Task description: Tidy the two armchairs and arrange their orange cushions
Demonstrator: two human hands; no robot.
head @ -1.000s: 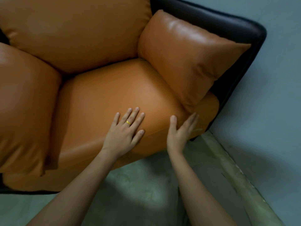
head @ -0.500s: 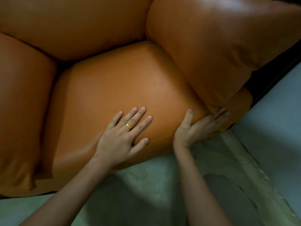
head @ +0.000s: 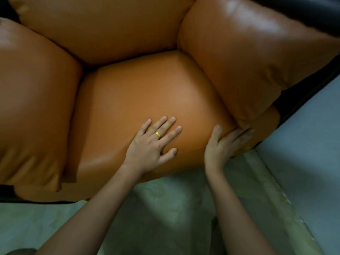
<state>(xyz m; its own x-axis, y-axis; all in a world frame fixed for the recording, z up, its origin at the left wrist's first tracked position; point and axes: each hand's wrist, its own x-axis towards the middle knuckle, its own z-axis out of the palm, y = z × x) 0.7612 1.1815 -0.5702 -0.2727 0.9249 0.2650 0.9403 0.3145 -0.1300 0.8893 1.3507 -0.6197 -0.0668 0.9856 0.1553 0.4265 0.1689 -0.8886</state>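
Now right hand (head: 225, 144) clamps front-right corner of puffy orange leather seat cushion (head: 147, 92), thumb on top, fingers (head: 239, 134) tucked under orange leather side cushion (head: 248, 67) to its right; second ago lay flat. Left hand (head: 152, 144) spread flat on its front. Likely seating it square.

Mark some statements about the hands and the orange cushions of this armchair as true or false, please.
1. The left hand lies flat on the seat cushion. True.
2. The left hand wears no ring. False: a gold ring is on one finger.
3. The right hand grips the seat cushion's front right corner, thumb on top. True.
4. The right side cushion lies flat across the middle of the seat cushion. False: it stands at the seat cushion's right edge, along the black frame.
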